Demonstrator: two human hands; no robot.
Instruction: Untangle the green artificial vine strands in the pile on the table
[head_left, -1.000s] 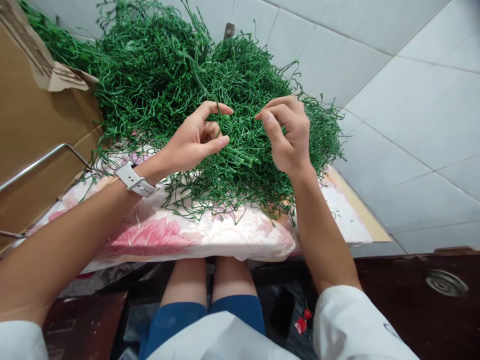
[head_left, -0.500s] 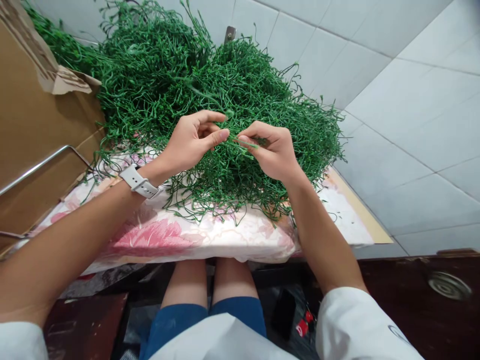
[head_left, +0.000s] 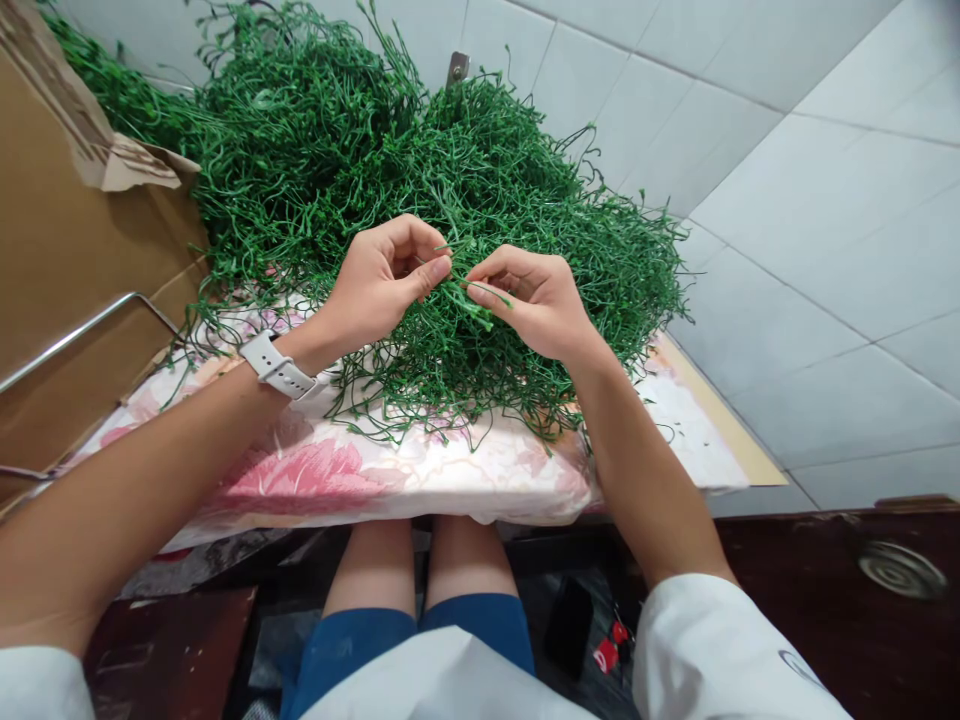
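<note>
A large heap of thin, curly green stems (head_left: 510, 180) with small bud-like tips lies in front of me; they look like artificial plant stems. Over its near side, my left hand (head_left: 386, 275) is closed, thumb and forefinger pinching a thin green stem near its tip. Just to the right, my right hand (head_left: 532, 300) pinches a green stem (head_left: 487, 292) between thumb and forefinger, its other fingers curled. The two sets of fingertips are close together but apart. Whether both hands hold the same stem I cannot tell. A white watch strap (head_left: 279, 366) circles my left wrist.
Under the heap is a flowered cloth (head_left: 315, 475) on the table. A cardboard box (head_left: 97, 250) and a bent metal rod (head_left: 75, 340) stand at left. White tiled wall (head_left: 810, 250) rises behind and right. Below lie a dark phone-like object (head_left: 568, 628) and a red item (head_left: 606, 655).
My left thumb and forefinger have closed together on a stem. My right fingertips have shifted slightly left, and the stem in them now slants differently.
</note>
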